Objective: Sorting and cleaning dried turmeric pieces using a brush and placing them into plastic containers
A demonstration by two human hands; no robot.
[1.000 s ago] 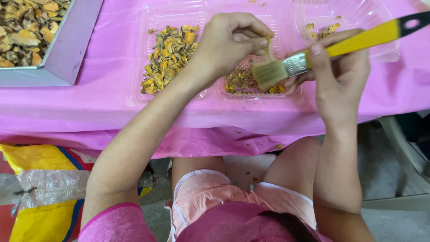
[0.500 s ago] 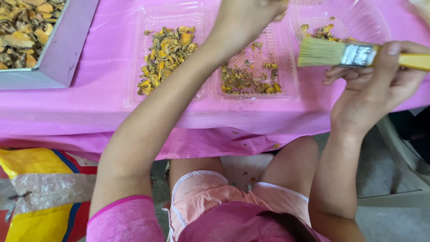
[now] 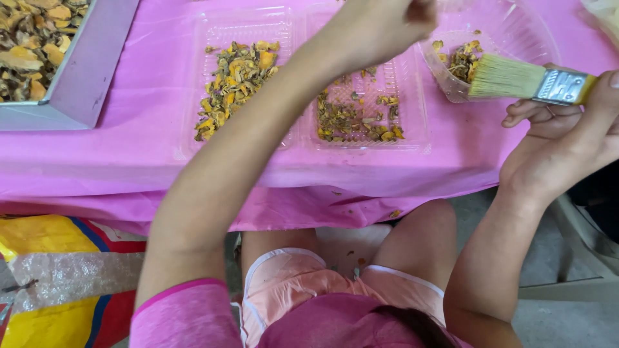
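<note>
My left hand point(image 3: 380, 26) reaches across to the top edge of the view, above a clear two-part plastic tray point(image 3: 296, 143). Its fingers are curled shut, and whether they pinch anything is hidden. My right hand point(image 3: 567, 142) grips a flat paintbrush point(image 3: 516, 78) by its yellow handle. The pale bristles point left and rest against a clear plastic bowl point(image 3: 522, 29) that holds a few dried pieces. The tray's left part holds yellow-orange dried pieces point(image 3: 235, 84). Its right part holds smaller, darker bits point(image 3: 354, 119).
A grey tray point(image 3: 90, 71) full of larger dried pieces sits at the top left on the pink tablecloth point(image 3: 129, 167). A yellow, red and blue sack point(image 3: 58, 290) lies on the floor at the lower left. My knees are under the table edge.
My left hand has lifted from the tray's right part to the top edge. My right hand has drawn the brush away to the right, over to the bowl.
</note>
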